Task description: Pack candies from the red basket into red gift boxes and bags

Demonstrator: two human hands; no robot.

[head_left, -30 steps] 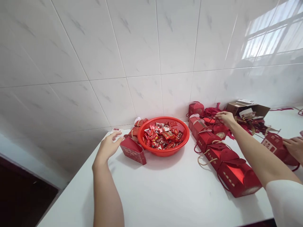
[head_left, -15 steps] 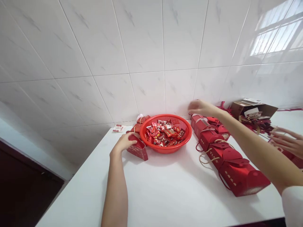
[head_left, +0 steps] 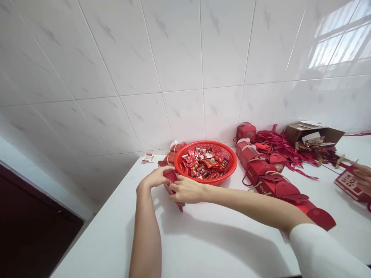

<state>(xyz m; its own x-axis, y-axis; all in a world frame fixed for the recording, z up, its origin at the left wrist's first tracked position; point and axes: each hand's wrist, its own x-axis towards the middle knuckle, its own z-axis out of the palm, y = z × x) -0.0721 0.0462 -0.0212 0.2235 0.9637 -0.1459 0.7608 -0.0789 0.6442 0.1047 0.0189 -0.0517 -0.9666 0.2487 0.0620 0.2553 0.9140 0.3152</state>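
Both of my hands are at a small red box [head_left: 171, 177] just left of the red plastic basket [head_left: 234, 162]. My left hand [head_left: 156, 177] grips its far left side, fingers curled over the edge. Across the front of the basket reaches my right arm, and my right hand [head_left: 185, 189] has its fingers closed on the box's near right side. A red flap points down toward the table below my right fingers. Wrapped candies [head_left: 204, 162] fill much of the basket. My fingers hide part of the box.
Red boxes with cord handles [head_left: 261, 173] form a row right of the basket, partly behind my right arm. Beyond lie red ribbons [head_left: 275, 143] and a cardboard box [head_left: 327, 135]. Another person's hand [head_left: 363, 177] holds a red box at the right edge. Printed cards [head_left: 149, 158] lie at the back left.
My right hand has come from above the row of boxes, leftward and down, to the small red box. The other person's hand now holds a red box with white print.
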